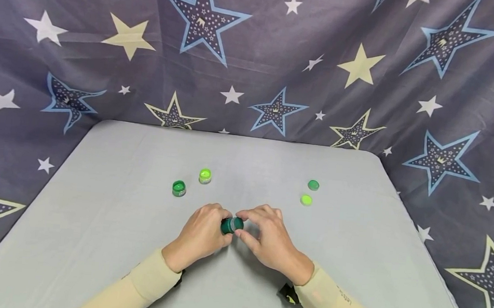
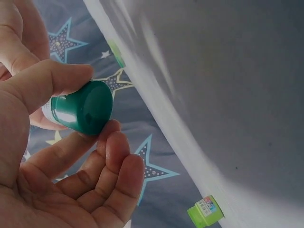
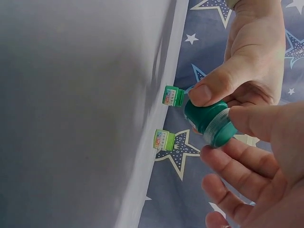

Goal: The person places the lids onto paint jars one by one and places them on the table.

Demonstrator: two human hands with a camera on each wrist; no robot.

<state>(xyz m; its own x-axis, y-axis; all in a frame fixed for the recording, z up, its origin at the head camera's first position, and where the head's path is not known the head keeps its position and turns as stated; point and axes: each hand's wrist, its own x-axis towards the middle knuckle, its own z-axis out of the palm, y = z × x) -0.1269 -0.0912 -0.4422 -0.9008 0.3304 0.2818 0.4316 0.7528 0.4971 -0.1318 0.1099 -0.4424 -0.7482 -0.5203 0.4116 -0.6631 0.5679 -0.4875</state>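
Both hands meet over the table around a small dark green paint jar (image 1: 227, 226), which is tilted sideways above the surface. My left hand (image 1: 206, 230) holds the jar's body between thumb and fingers; in the left wrist view its rounded base (image 2: 97, 107) faces the camera. With thumb and index finger, my right hand (image 1: 271, 238) pinches the ribbed, clear-edged lid (image 3: 221, 128), its other fingers spread loosely. The lid is still against the jar. Farther off, to the left, stand an uncapped green jar (image 1: 179, 189) and an uncapped lime jar (image 1: 205, 176).
Two loose lids, one green (image 1: 313, 185) and one lime (image 1: 306, 200), lie on the right part of the table. The pale grey tabletop (image 1: 106, 220) ends at a star-patterned cloth (image 1: 254, 62) hanging behind and along both sides.
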